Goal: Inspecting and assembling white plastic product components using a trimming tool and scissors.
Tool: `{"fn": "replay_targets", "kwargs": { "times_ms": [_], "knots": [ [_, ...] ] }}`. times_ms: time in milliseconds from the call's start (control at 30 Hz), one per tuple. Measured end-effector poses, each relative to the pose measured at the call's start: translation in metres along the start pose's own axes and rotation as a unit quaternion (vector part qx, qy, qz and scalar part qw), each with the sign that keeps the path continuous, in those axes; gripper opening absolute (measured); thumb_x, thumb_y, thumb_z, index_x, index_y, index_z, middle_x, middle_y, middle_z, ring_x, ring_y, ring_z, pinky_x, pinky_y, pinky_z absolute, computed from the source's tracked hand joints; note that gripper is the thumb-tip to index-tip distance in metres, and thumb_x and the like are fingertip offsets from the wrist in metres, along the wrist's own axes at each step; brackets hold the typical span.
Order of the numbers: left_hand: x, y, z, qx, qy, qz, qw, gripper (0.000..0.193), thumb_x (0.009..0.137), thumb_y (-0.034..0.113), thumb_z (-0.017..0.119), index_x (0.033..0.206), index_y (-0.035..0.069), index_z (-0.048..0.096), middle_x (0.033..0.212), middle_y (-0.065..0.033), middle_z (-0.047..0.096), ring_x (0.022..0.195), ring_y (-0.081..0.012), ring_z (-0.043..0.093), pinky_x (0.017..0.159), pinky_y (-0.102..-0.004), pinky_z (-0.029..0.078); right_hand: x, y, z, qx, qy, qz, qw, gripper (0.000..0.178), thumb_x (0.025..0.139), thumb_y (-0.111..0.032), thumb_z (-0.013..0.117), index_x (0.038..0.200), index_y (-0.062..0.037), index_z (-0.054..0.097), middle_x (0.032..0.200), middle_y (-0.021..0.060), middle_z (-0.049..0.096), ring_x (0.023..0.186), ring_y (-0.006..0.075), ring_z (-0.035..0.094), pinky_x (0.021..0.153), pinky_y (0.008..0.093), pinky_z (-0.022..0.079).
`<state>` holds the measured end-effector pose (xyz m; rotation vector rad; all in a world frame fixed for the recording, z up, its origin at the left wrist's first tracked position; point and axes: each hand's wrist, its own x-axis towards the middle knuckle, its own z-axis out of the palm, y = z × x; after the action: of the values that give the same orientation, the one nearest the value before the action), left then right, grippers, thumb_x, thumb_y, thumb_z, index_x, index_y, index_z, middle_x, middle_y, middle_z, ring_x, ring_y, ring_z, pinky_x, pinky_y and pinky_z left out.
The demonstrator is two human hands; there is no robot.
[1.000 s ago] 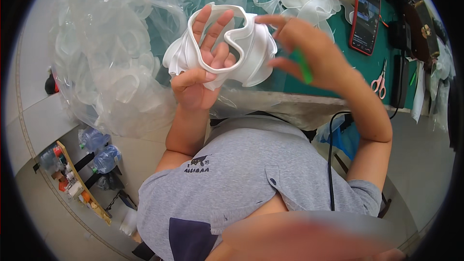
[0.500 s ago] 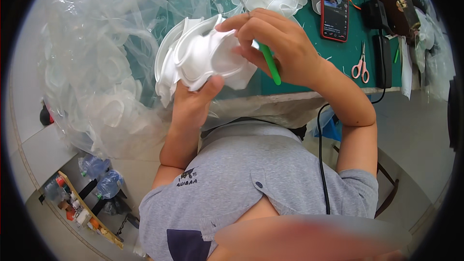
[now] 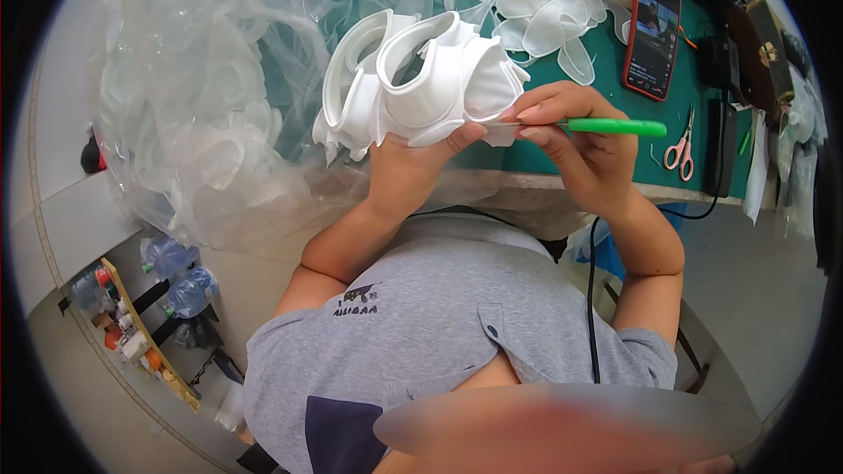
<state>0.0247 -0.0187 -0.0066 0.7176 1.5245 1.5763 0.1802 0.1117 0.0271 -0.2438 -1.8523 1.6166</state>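
All smooth, white and curved, the molded piece [image 3: 423, 109] looks thick-rimmed.

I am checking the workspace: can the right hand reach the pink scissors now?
Probably yes: the pink scissors lie uncovered on the green surface, but the right hand holds a green-handled tool, which may hinder grasping.

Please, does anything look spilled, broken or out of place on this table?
Nothing looks clearly spilled or broken. The clear plastic bag is a little untidy, crumpled over the left side of the green table and seeming to hang past its front edge. The white part in the left hand shows no obvious damage.
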Motion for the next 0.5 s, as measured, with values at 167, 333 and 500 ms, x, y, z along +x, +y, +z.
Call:
{"fn": "replay_targets", "kwargs": {
  "times_ms": [167,333,500],
  "knots": [
    [-0.002,0.002,0.001,-0.042,0.008,0.022,0.999,0.043,0.077,0.019,0.079,0.114,0.004,0.062,0.105,-0.0037,0.066,0.095,-0.0131,0.06,0.083,-0.0267,0.048,0.005,0.002,0.0,-0.138,-0.032,-0.063,0.988,0.017,0.083,0.006,0.064,0.099,-0.0003,0.062,0.099,0.014,0.065,0.089,0.0204,0.063,0.077,0.0289,0.05],
    [-0.001,0.005,0.001,-0.085,0.001,0.032,0.996,0.042,0.078,0.015,0.079,0.114,0.004,0.062,0.106,-0.0034,0.065,0.096,-0.0123,0.06,0.083,-0.0264,0.048,0.006,0.001,0.002,-0.187,-0.043,-0.08,0.978,0.022,0.08,0.007,0.065,0.098,-0.0031,0.062,0.1,0.0129,0.066,0.087,0.0216,0.064,0.075,0.0294,0.051],
    [-0.001,0.008,-0.004,-0.027,-0.014,0.011,0.999,0.041,0.076,0.011,0.079,0.113,0.004,0.062,0.107,-0.0042,0.065,0.097,-0.013,0.06,0.084,-0.0264,0.048,0.012,0.002,0.002,-0.281,-0.064,-0.137,0.948,0.026,0.079,0.01,0.063,0.1,-0.0037,0.059,0.101,0.0136,0.067,0.085,0.0238,0.064,0.076,0.0298,0.051]
  ]
}}
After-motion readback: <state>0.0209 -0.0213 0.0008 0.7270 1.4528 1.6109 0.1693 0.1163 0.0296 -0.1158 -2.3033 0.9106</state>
